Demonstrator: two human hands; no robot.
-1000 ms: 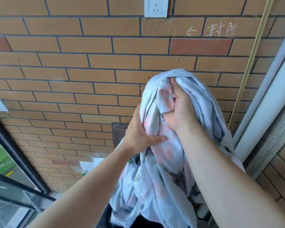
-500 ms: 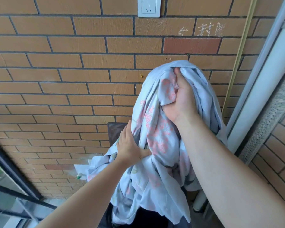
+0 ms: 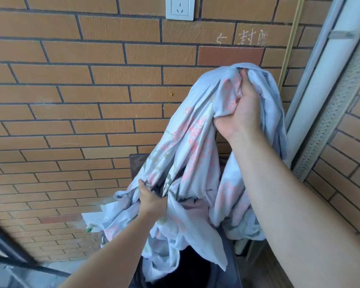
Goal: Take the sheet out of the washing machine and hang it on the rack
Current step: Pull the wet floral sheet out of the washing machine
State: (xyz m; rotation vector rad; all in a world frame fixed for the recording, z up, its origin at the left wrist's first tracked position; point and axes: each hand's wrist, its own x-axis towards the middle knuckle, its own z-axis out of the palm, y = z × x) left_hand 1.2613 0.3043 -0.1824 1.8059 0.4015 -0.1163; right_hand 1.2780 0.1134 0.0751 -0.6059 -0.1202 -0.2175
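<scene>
Sheet (image 3: 195,142) is clenched at its top by the right grip (image 3: 243,109), upper right of frame; lower folds are clutched by the left grip (image 3: 152,201), lower center.

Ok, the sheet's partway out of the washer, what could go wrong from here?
The sheet is bunched between the right hand, high, and the left hand, lower; it may tangle when spread.
Its tail hangs into the washing machine opening and could snag on the rim.
Loose folds hang near the brick wall and could pick up dirt.
</scene>
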